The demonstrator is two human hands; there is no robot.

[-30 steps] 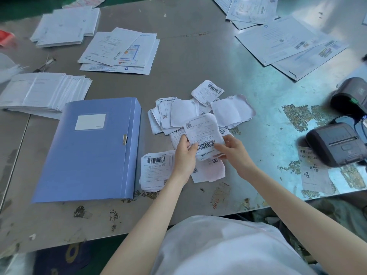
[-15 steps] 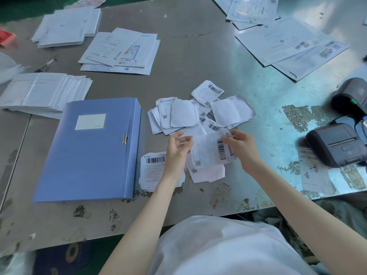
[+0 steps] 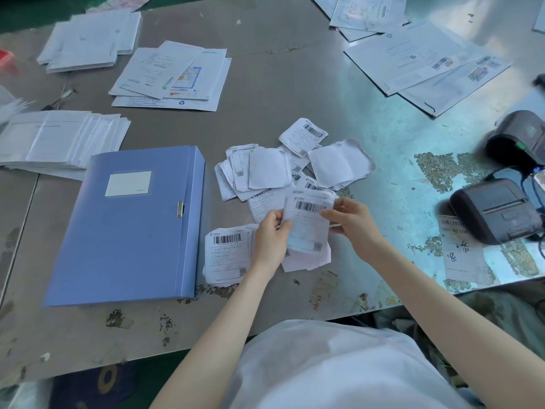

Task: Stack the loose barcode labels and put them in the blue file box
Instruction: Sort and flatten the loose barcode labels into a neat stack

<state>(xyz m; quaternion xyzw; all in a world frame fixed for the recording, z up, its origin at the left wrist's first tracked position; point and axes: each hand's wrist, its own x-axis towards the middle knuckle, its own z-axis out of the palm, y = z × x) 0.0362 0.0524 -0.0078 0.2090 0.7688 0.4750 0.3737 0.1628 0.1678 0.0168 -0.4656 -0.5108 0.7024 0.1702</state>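
Left hand (image 3: 269, 234) and right hand (image 3: 352, 224) pinch opposite edges of a white rectangular paper barcode label (image 3: 308, 222), held between their fingertips beside the closed blue plastic file box (image 3: 129, 228).

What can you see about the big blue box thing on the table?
The blue file box lies flat and closed on the grey table, left of the loose barcode labels. It looks like smooth plastic, with a pale blank label pocket on its cover and a small metal clasp at its right edge. Neither hand touches it.

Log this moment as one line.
left hand + right hand: holding barcode label | blue file box: closed | loose labels: on table
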